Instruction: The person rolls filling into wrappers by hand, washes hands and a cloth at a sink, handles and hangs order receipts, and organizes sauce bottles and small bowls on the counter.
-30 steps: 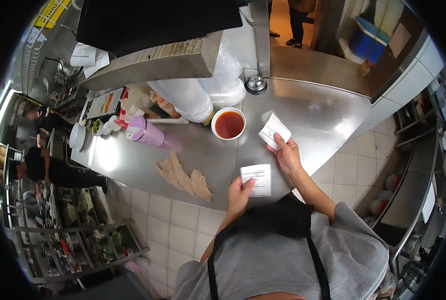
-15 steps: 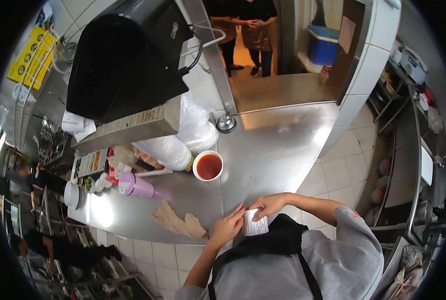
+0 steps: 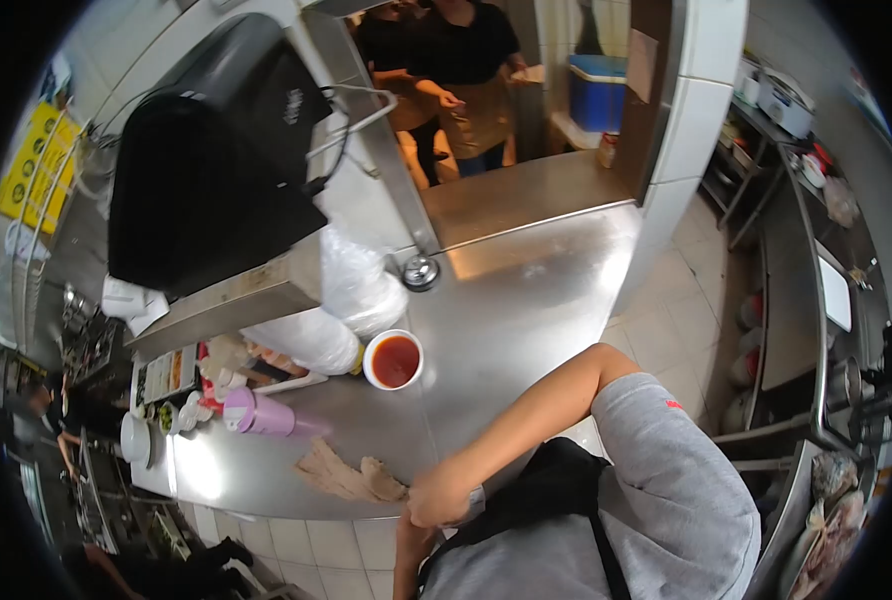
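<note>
My right hand (image 3: 440,498) is closed at the counter's front edge, its forearm crossing in front of me; what it holds, if anything, is hidden. Under it is my left hand (image 3: 413,532), mostly covered, so its fingers do not show. A bit of white paper (image 3: 477,499) shows beside my right wrist, against the black apron. Close to my hands, a crumpled brown paper (image 3: 348,473) lies on the metal counter (image 3: 486,350). Farther back stands a white bowl of red-orange liquid (image 3: 395,361).
A lilac tumbler (image 3: 258,412) stands left of the bowl, near condiment containers. Plastic-wrapped stacks (image 3: 358,285) and a service bell (image 3: 420,272) are behind the bowl. A black machine (image 3: 206,150) sits on the raised shelf. Two people (image 3: 471,75) stand beyond the pass opening.
My hands have moved left, and my right arm now crosses over my left hand. The slips held earlier are mostly out of sight. The view has shifted, and the people beyond the opening appear nearer.
</note>
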Tool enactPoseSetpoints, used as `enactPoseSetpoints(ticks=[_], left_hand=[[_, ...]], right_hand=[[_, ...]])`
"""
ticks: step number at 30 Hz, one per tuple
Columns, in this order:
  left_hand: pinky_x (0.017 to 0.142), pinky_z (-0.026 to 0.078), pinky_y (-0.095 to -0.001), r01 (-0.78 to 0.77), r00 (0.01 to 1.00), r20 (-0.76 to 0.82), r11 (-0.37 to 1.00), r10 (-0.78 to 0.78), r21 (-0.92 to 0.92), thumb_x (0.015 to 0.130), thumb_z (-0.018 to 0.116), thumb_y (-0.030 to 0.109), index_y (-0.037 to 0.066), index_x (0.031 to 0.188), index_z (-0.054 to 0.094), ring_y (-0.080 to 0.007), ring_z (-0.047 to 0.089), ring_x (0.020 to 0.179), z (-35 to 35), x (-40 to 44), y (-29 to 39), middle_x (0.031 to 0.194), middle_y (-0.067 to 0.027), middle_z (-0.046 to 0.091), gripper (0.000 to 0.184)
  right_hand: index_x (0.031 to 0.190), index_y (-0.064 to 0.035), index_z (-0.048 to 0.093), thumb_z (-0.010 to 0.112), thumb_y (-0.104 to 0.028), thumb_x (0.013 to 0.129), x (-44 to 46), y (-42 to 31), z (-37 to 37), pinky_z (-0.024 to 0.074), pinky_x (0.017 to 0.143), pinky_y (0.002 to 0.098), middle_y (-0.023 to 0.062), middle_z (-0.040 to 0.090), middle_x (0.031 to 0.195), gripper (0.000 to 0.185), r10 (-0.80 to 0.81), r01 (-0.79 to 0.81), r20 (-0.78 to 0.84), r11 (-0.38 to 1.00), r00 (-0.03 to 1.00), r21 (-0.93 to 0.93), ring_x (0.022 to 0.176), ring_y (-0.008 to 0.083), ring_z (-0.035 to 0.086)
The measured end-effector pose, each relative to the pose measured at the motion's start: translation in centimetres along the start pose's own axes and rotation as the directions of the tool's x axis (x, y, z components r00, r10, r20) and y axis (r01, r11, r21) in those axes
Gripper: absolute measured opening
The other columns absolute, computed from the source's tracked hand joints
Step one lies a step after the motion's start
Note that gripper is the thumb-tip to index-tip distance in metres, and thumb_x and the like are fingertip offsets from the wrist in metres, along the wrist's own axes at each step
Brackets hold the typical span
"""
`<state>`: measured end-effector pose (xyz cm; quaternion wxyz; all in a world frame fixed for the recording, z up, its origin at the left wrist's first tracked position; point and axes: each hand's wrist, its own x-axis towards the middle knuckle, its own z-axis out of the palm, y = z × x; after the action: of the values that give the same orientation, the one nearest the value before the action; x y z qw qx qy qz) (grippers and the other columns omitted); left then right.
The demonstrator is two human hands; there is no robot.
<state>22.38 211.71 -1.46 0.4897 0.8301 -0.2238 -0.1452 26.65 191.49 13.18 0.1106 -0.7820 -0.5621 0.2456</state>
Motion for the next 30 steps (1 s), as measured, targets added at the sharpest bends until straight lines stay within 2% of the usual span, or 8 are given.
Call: enactPoseSetpoints(ticks=[5,10,13,14,17,24,26,30], left_hand=[[0.064,0.048,-0.0257,0.148,0.984,-0.11,0.987,-0.142,0.054,0.078,0.072,0.011,0.001,0.094,0.066,-0.0102,0.06,0.07,0.4,-2.4,3.6,0.084,-0.0091,0.068,0.02],[0.062,0.048,-0.0257,0.217,0.964,-0.155,0.976,-0.217,-0.018,0.076,0.074,0.009,0.001,0.089,0.067,-0.0104,0.061,0.068,-1.3,-3.2,5.1,0.078,-0.0072,0.068,0.017],[0.061,0.048,-0.0253,0.265,0.941,-0.165,0.947,-0.295,-0.184,0.072,0.076,0.005,0.0,0.082,0.068,-0.0107,0.061,0.066,-2.8,-3.9,3.2,0.069,-0.0058,0.067,0.013],[0.061,0.048,-0.0241,0.1,0.97,-0.207,0.986,-0.126,-0.133,0.072,0.074,0.001,0.0,0.082,0.068,-0.0095,0.061,0.066,-3.8,-3.8,4.1,0.073,-0.0063,0.068,0.012],[0.06,0.047,-0.0235,0.054,0.968,-0.236,0.987,-0.089,-0.15,0.071,0.074,0.0,0.0,0.08,0.068,-0.0084,0.061,0.065,-6.3,-3.6,7.0,0.073,-0.0061,0.068,0.011],[0.054,0.04,-0.0202,0.182,0.976,-0.095,0.974,-0.195,-0.134,0.076,0.071,0.004,-0.003,0.08,0.07,-0.0058,0.054,0.061,-6.8,-2.1,8.1,0.069,-0.0019,0.064,0.007],[0.058,0.045,-0.0219,0.163,0.984,-0.051,0.975,-0.172,-0.151,0.076,0.072,0.007,-0.001,0.085,0.069,-0.0076,0.057,0.062,-5.8,-0.8,8.9,0.073,-0.004,0.067,0.012],[0.063,0.048,-0.0232,0.113,0.984,0.129,0.991,-0.121,0.066,0.082,0.069,0.016,0.005,0.094,0.069,-0.0087,0.06,0.066,-4.2,2.5,9.2,0.077,-0.0053,0.068,0.017]], right_hand=[[0.089,-0.006,0.07,0.067,-0.019,0.071,1.8,-0.8,-0.7,0.0522,0.077,0.0409,0.0153,0.067,0.097,0.023,-0.061,0.07,0.189,0.997,0.98,-0.044,0.093,0.031,0.064],[0.075,-0.0015,0.067,0.067,-0.017,0.071,2.5,-0.4,-0.7,0.052,0.064,0.0406,0.0137,0.067,0.079,0.016,-0.154,0.161,0.066,0.981,0.986,-0.112,0.079,0.0312,0.066],[0.073,-0.0021,0.066,0.067,-0.015,0.069,2.1,-1.1,-2.0,0.0515,0.06,0.04,0.0119,0.067,0.072,0.013,-0.156,0.14,-0.064,0.968,0.986,-0.208,0.073,0.0305,0.066],[0.072,-0.0025,0.065,0.066,-0.014,0.068,1.8,-1.3,-2.3,0.0514,0.059,0.0396,0.0112,0.066,0.07,0.012,-0.154,0.12,-0.113,0.958,0.982,-0.262,0.071,0.0302,0.066],[0.073,-0.0013,0.064,0.065,-0.019,0.073,0.0,-1.5,-3.9,0.0488,0.056,0.042,0.0142,0.066,0.072,0.018,-0.066,0.016,-0.212,0.973,0.975,-0.228,0.071,0.0311,0.066],[0.073,-0.0018,0.063,0.059,-0.023,0.083,-5.4,-1.5,-2.8,0.0459,0.053,0.0451,0.017,0.061,0.063,0.024,0.142,-0.093,-0.419,0.986,0.897,0.135,0.067,0.037,0.062],[0.075,-0.0022,0.063,0.058,-0.024,0.084,-6.3,-0.4,-0.8,0.0457,0.054,0.0461,0.0164,0.06,0.063,0.025,0.187,-0.088,-0.497,0.972,0.848,0.217,0.067,0.0383,0.061],[0.077,-0.0027,0.063,0.057,-0.026,0.085,-9.0,2.8,0.5,0.046,0.058,0.0473,0.0166,0.061,0.066,0.025,0.167,-0.093,-0.374,0.973,0.912,0.209,0.069,0.039,0.061]])
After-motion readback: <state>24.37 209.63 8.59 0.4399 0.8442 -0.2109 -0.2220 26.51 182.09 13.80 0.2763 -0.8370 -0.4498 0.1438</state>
